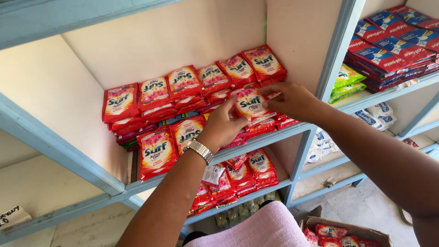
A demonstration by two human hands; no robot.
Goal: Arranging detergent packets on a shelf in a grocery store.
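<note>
Pink cloth [256,228] below red sachets [183,82]

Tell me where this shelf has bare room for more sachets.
The shelf board is bare at its left end, between the sloping side wall and the red sachets. The middle and right are crowded: both hands, left hand and right hand, hold one sachet there.

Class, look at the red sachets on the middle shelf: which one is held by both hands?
The red sachet at the shelf's front right, raised above the stacks: the left hand grips its lower left edge, the right hand its upper right. All others lie untouched.
</note>
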